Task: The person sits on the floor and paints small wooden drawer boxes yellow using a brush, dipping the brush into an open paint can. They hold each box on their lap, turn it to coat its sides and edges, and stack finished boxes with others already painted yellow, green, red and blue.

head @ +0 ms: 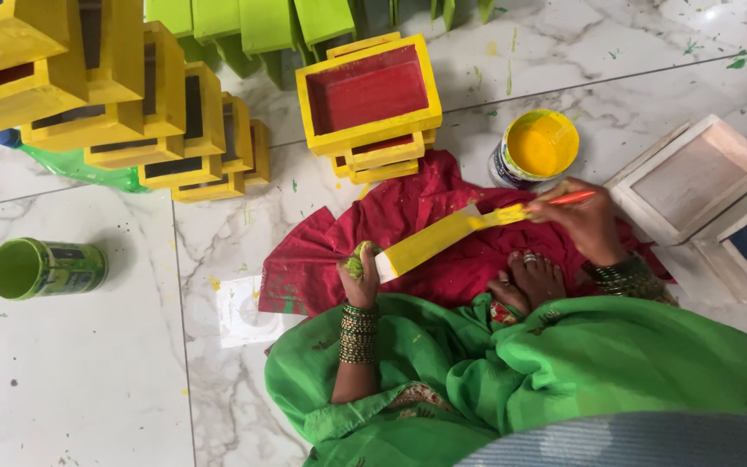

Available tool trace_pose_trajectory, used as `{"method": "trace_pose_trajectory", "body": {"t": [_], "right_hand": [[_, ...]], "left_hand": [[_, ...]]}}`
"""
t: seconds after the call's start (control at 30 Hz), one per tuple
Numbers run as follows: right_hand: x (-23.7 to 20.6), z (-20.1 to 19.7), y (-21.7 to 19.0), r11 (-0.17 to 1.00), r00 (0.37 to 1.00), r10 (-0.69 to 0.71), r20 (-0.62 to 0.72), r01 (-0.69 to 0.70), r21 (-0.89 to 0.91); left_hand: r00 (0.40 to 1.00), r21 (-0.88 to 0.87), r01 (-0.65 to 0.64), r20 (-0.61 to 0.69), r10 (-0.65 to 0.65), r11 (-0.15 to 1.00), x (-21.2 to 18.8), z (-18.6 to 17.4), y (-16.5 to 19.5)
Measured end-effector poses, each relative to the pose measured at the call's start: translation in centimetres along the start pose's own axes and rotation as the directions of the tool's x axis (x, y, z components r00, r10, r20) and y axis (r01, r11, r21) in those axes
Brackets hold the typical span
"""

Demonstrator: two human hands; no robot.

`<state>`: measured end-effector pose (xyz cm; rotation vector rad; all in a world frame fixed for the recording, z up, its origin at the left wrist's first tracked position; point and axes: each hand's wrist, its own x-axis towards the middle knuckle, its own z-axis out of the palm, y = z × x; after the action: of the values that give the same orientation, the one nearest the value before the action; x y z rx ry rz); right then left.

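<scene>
Head view: person painted a flat yellow wooden strip (pixel 430 240) over red cloth (pixel 443 216).
Left hand (pixel 360 275) clenched its white end; right hand (pixel 583 220) pinched an orange-handled brush (pixel 555 201), bristles apparently touching the strip.

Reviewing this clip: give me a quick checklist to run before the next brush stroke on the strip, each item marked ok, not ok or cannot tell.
1. Left hand grips the unpainted end of the flat wooden strip, mostly painted yellow: ok.
2. Right hand holds the orange-handled brush with its tip on the strip: ok.
3. Open can of yellow paint stands upright beside the right hand: ok.
4. Red cloth lies under the strip to catch drips: ok.
5. Paint load on the bristles: cannot tell.
6. Left hand clean: not ok, smeared with green paint.
</scene>
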<state>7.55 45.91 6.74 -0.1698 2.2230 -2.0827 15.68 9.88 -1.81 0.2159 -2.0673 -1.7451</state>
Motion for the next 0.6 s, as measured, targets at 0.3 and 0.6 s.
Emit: {"method": "trace_pose_trajectory", "body": {"t": [0.3,0.6], "right_hand": [[0.0,-0.5,1.3,0.98,1.0,0.013,-0.008,-0.011,0.2],[1.0,-3.1,2.7,0.993,0.995,0.037,-0.089,-0.027,0.114]], "left_hand": [[1.0,0.017,-0.013,0.025,0.012,1.0,0.1,0.0,0.3],[1.0,0.03,-0.019,0.024,0.018,0.999,0.2,-0.1,1.2]]}}
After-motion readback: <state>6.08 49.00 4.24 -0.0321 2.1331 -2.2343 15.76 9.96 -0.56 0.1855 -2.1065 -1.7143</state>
